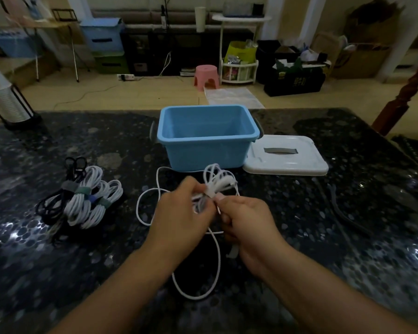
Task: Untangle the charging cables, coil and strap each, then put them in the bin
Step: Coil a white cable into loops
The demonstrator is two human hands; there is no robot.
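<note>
Both hands met over the middle of the dark speckled bench (348,189), just in front of the blue bin (204,150). The left hand (179,213) had its fingers curled round a partly coiled white cable (217,182), gripping the bundle at its waist while loops stuck up above the knuckles toward the bin. The right hand (246,220) pinched a pale strap (211,192) at the same spot on the bundle, its fingers closed on it; motion blur hid exactly how the strap lay round the coil. A second pale strip hung below the right palm near the wrist. The rest of that cable was uncoiled: one loop lay on the bench left of the hands, another ran down between the forearms toward the near edge and curved back up.

The bin stood open at the far middle of the bench, and no cables showed inside it. Its white lid (285,157) lay flat just to the right, touching or nearly touching the bin's base. Well to the left lay a heap of strapped coils (87,201), mostly white with one black coil on its left side, each bound by a grey, green or blue band. A dark strap (343,208) lay alone on the bench to the right.
</note>
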